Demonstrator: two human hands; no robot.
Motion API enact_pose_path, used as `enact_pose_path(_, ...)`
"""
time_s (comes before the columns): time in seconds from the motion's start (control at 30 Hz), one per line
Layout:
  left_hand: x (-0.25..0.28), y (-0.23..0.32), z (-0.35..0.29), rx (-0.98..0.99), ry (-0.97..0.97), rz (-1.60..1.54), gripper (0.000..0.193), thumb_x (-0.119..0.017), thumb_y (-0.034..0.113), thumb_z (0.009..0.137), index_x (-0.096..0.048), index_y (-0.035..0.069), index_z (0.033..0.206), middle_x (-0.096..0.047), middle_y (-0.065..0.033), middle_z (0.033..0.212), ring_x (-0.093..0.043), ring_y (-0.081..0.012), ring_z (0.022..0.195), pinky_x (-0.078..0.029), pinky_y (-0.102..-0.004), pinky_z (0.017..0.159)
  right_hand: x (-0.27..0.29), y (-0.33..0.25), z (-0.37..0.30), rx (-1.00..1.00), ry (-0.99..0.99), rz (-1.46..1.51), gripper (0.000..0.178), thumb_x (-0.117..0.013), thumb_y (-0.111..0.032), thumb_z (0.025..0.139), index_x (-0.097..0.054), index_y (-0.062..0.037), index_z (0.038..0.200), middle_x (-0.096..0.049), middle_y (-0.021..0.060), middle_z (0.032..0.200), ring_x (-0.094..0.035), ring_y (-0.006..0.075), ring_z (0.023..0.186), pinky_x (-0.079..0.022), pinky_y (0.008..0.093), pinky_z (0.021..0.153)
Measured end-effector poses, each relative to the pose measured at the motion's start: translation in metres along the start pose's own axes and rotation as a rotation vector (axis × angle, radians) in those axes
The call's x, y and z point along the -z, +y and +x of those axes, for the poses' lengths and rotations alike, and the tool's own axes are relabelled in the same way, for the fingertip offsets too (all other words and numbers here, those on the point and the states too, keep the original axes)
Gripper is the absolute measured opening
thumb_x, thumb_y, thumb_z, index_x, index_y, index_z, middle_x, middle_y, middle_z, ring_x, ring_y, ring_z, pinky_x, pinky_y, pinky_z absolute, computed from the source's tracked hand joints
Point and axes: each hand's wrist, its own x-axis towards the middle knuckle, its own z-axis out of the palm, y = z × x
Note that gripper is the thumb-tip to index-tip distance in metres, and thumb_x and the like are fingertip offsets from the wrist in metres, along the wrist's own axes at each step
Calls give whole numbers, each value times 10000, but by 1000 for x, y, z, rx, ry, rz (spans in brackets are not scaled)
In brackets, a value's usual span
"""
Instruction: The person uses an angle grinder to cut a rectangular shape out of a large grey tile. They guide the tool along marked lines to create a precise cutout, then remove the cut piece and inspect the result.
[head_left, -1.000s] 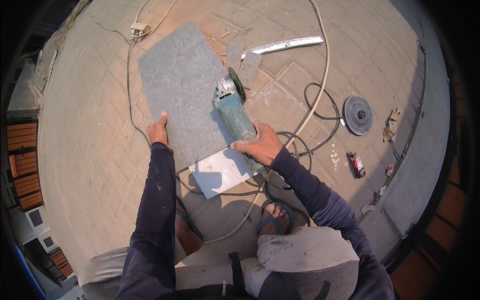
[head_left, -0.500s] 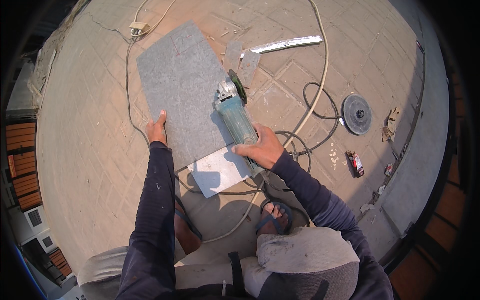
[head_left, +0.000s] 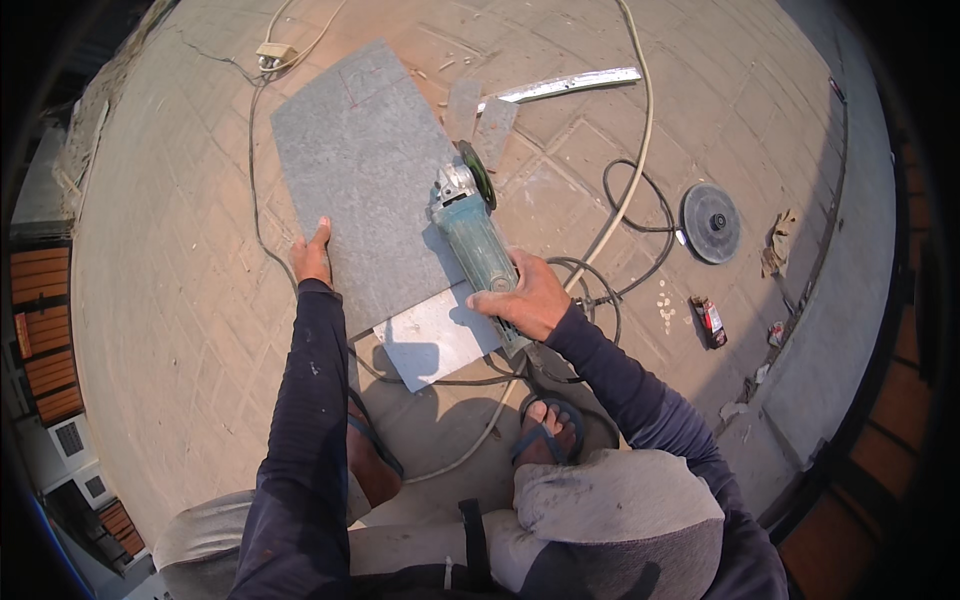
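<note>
My right hand (head_left: 527,297) is wrapped round the rear of a teal angle grinder (head_left: 474,237). The grinder's metal head and thin green-black disc (head_left: 477,174) point away from me, with the disc at the right edge of a large grey tile (head_left: 362,190). My left hand (head_left: 312,256) grips the tile's left edge, thumb on top; its other fingers are partly hidden. Faint red lines mark the tile's far end. From under its near edge sticks out a pale, whitish sheet (head_left: 428,338), shadowed by the grinder and my hand.
Two narrow grey tile offcuts (head_left: 494,132) and a shiny metal strip (head_left: 565,88) lie beyond the disc. Cables (head_left: 640,130) loop across the paving on the right and past my sandalled feet. A round grey disc (head_left: 711,224) and small red-black pack (head_left: 709,323) lie right; a socket block (head_left: 276,51) far left.
Almost nothing differs. The whole view has shifted very slightly; both hands keep their hold, and the grinder stays at the same spot on the tile's edge.
</note>
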Motion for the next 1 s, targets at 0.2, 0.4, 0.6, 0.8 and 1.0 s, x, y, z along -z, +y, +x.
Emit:
enact_pose_path(0.2, -6, 13, -13, -47, -92, 6, 789, -791, 350, 892, -514, -204, 1380, -575, -262, 1419, -557, -341, 1304, -393, -372, 1133, 1, 10, -2, -16, -8, -52, 900, -868, -410, 724, -541, 179, 1320, -679, 338, 1170, -694, 393, 1083, -536, 400, 994)
enact_pose_path(0.4, -1, 4, -2, -36, -53, 6, 849, -804, 353, 880, -473, -230, 1401, -551, -290, 1440, -543, -348, 1331, -390, -380, 1141, -4, 20, -1, 0, 7, -46, 994, -868, -431, 716, -489, 218, 1365, -643, 373, 1237, -665, 423, 1154, -515, 401, 1035)
enact_pose_path(0.6, -2, -4, 5, 14, -23, 12, 980, -824, 377, 862, -372, -263, 1451, -494, -339, 1488, -505, -375, 1389, -364, -380, 1173, -6, 26, -6, 35, 85, -84, 815, -873, -377, 720, -587, 125, 1295, -701, 235, 1097, -692, 292, 986, -544, 376, 908)
enact_pose_path(0.8, 1, -7, 7, -41, -39, 33, 1030, -828, 390, 857, -328, -270, 1469, -473, -344, 1506, -484, -383, 1409, -349, -379, 1190, -3, 14, -13, 7, 54, -107, 837, -865, -410, 714, -589, 128, 1294, -697, 246, 1092, -696, 312, 990, -543, 381, 908)
enact_pose_path(1.0, -1, -5, 6, -19, -72, 28, 1046, -826, 389, 857, -304, -265, 1484, -457, -345, 1523, -470, -392, 1423, -347, -382, 1193, -6, 26, -16, 23, 104, -165, 844, -859, -419, 719, -586, 129, 1299, -695, 249, 1077, -696, 322, 983, -543, 391, 906)
